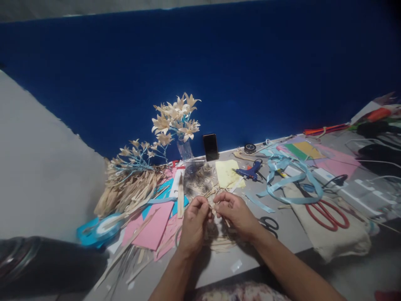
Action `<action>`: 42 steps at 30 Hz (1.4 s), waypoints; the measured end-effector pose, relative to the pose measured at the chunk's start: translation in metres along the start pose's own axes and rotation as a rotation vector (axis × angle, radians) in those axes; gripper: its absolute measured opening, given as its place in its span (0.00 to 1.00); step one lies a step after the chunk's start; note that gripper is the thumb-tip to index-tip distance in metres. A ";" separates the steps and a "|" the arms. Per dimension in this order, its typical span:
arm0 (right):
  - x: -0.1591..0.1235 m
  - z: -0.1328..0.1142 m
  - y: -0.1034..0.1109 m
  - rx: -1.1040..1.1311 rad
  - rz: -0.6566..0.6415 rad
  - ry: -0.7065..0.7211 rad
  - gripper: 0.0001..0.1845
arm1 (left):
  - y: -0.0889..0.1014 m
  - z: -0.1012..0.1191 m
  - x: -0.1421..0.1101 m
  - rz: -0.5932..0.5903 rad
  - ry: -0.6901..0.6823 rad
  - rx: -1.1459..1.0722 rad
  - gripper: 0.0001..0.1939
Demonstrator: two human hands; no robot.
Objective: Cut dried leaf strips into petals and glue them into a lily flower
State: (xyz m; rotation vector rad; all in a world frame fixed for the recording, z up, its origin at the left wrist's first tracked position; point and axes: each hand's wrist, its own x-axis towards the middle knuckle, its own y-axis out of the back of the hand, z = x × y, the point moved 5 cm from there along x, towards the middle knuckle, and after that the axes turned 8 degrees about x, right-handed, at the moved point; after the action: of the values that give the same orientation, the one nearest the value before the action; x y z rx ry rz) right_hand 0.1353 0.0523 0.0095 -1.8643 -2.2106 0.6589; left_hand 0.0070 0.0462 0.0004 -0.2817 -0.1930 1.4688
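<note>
At the grey table, up against the dark blue wall, somebody sits bent over fine work with bare hands close together. From where I stand, the left hand has its thumb and fingertips pinched, and the right hand meets it, its thumb and forefinger pinching too. Between the two sets of fingertips, just above the table, is a small straw-coloured piece — the fingers cover so much of it that I can't tell its whole shape, or which hand grips it harder. Pale scraps are littered underneath.

Just beyond the hands lies a yellow sheet with a blue glue gun at its right edge; black-handled scissors poke out by the right wrist. Farther right, light blue ribbon loops about near red-handled scissors, which rest on a beige cloth. Over on the left there's pink paper and a heap of dried husks. Behind it all, cream flowers stand in a see-through vase — and just right of that, a phone is propped upright
</note>
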 end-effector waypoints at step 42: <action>-0.007 -0.011 -0.009 -0.516 -0.027 0.206 0.09 | 0.028 0.028 -0.001 0.163 -0.026 0.031 0.15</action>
State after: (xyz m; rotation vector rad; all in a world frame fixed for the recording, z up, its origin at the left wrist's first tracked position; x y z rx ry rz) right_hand 0.1331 0.0471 0.0243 -1.9977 -2.4127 -0.1296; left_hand -0.0284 0.0499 0.0186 -0.2582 -0.1713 1.6357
